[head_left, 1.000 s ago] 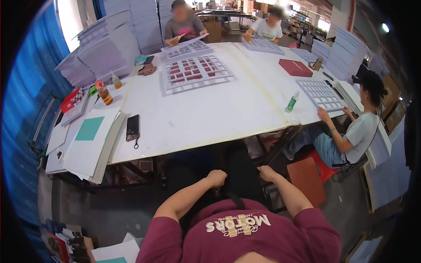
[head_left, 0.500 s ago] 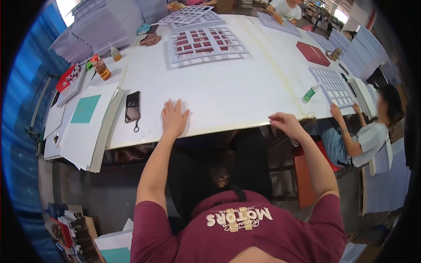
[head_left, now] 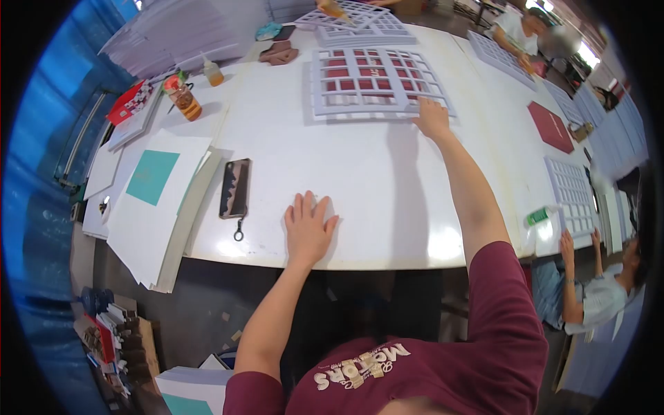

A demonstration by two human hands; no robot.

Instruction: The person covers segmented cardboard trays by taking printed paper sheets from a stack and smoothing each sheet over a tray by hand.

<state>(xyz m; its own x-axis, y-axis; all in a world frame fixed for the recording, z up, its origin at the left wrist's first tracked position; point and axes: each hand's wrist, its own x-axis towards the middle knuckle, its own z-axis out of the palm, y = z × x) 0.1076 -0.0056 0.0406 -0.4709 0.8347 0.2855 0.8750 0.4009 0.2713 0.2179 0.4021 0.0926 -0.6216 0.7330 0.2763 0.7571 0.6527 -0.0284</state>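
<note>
My left hand (head_left: 309,228) lies flat on the white table (head_left: 346,173), fingers spread, with nothing in it. To its left rests a dark phone (head_left: 235,188) with a ring strap. With the arm stretched forward, my right hand (head_left: 433,119) has its fingers bent over the near right edge of a white lattice frame (head_left: 360,109). A dark red piece with pale lettering shows through the frame's openings. How far the fingertips wrap under the edge is hidden.
White boards with a teal panel (head_left: 153,177) are stacked at the left. Beyond them stand an orange-brown bottle (head_left: 187,105) and a glue bottle (head_left: 213,72). A red folder (head_left: 551,127) and a green-labelled bottle (head_left: 539,216) lie right. Co-workers handle lattice panels at the far side and right.
My right hand has gone from the table's near edge forward to the lattice frame. The left hand stays flat on the table. My view has shifted as the body leans forward.
</note>
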